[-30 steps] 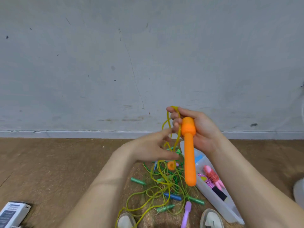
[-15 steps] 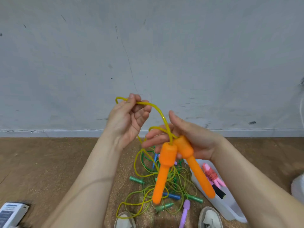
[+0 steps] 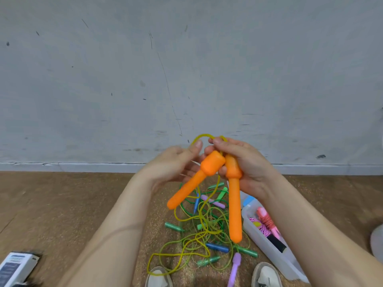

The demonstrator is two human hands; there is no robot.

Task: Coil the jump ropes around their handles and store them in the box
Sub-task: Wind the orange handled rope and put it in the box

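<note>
I hold two orange jump-rope handles [image 3: 234,206] in front of me, tips pointing down and splayed apart. My right hand [image 3: 246,164] grips both handles at their thick tops. My left hand [image 3: 176,164] pinches the yellow rope [image 3: 199,138] where it loops just above the handle tops. The rest of the yellow rope hangs down into a tangle on the floor [image 3: 199,230]. A clear plastic box [image 3: 267,249] sits on the floor to the lower right, holding a coiled pink rope [image 3: 266,221].
Green, blue and purple handles with green cords lie tangled on the brown floor [image 3: 62,214] between my shoes [image 3: 158,278]. A grey wall stands close ahead. A small white-and-blue carton [image 3: 16,268] lies at the lower left. A white object shows at the right edge.
My left hand came down from its raised position with the rope loop and now meets my right hand at the handle tops. The two handles have shifted slightly upward and right.
</note>
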